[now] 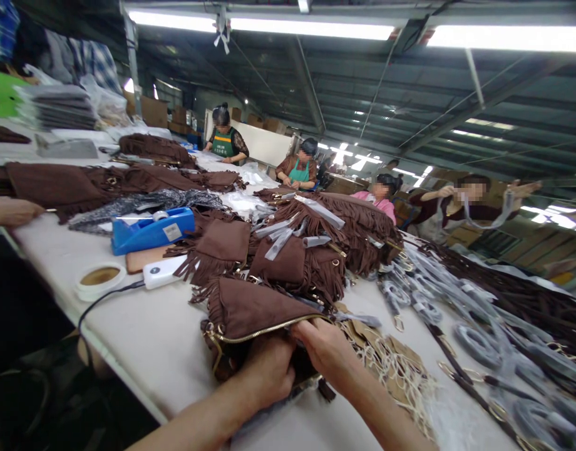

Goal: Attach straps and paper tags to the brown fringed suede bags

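A brown fringed bag [255,307] with a gold zipper lies in front of me, its mouth unzipped. My right hand [318,341] pinches the zippered edge at the right end of the opening. My left hand [272,366] reaches into the mouth with its fingers curled; what they hold is hidden inside the bag. Just behind it lie more brown fringed bags [278,260], some with plastic-wrapped parts on top. Tan tags with white strings [391,357] lie to the right of my right hand.
To the left are a blue tape dispenser [151,230], a tape roll [100,280] and a white corded device [163,271]. Plastic-wrapped straps [476,344] cover the right side. A co-worker's hand [10,212] is at the left edge. Several people work farther back.
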A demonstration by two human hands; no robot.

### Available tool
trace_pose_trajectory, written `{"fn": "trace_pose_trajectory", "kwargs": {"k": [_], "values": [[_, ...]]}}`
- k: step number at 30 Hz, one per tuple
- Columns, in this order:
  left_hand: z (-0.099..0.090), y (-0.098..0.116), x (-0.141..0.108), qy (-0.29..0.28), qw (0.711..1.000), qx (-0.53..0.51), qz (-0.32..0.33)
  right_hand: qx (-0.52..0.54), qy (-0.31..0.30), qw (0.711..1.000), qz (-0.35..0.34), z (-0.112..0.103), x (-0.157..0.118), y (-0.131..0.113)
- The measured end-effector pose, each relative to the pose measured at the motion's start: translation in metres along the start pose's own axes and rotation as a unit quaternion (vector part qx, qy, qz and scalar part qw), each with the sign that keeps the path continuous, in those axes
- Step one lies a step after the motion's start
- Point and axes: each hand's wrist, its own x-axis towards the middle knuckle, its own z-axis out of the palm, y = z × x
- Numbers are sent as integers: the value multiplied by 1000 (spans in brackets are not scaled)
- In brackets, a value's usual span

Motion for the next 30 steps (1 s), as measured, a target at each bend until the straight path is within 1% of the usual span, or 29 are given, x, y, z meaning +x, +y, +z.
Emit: {"fn": "trace_pose_trajectory", "kwargs": {"k": [2,4,7,10,11,13,15,16,17,19,20,22,26,30], "values": [[2,4,1,25,999,-21,-5,-13,1,1000,1,2,-1,-1],[2,3,2,39,998,-41,6,-28,-1,1000,1,2,-1,-3],[-1,-2,1,29,997,-59,34,-51,-5,999,-2,1,-2,-6],[-4,-8,-1,22,998,-59,30,-58,11,998,-11,-2,-6,-13],[-4,-9,-1,23,998,-56,21,-54,24,998,-25,-2,-8,-16],[-4,-11,-2,35,998,-46,0,-39,44,996,-72,0,-14,-24],[-3,-12,-2,46,998,-37,-18,-18,38,992,-115,4,-18,-31],[-2,-13,-1,51,998,-35,-27,-11,22,993,-116,7,-19,-34],[-2,-14,-1,54,997,-33,-35,-7,1,995,-99,10,-19,-35],[-1,-16,1,57,997,-33,-47,-9,-42,998,-41,13,-15,-33],[-1,-16,1,55,997,-33,-53,-14,-57,998,-14,14,-12,-30],[-1,-17,1,45,996,-32,-65,-24,-70,997,18,12,-6,-21],[-1,-15,-3,30,996,-29,-82,-43,-87,995,33,4,0,-5],[-3,-12,-9,38,996,-21,-80,-46,-119,992,14,1,-3,-2]]}}
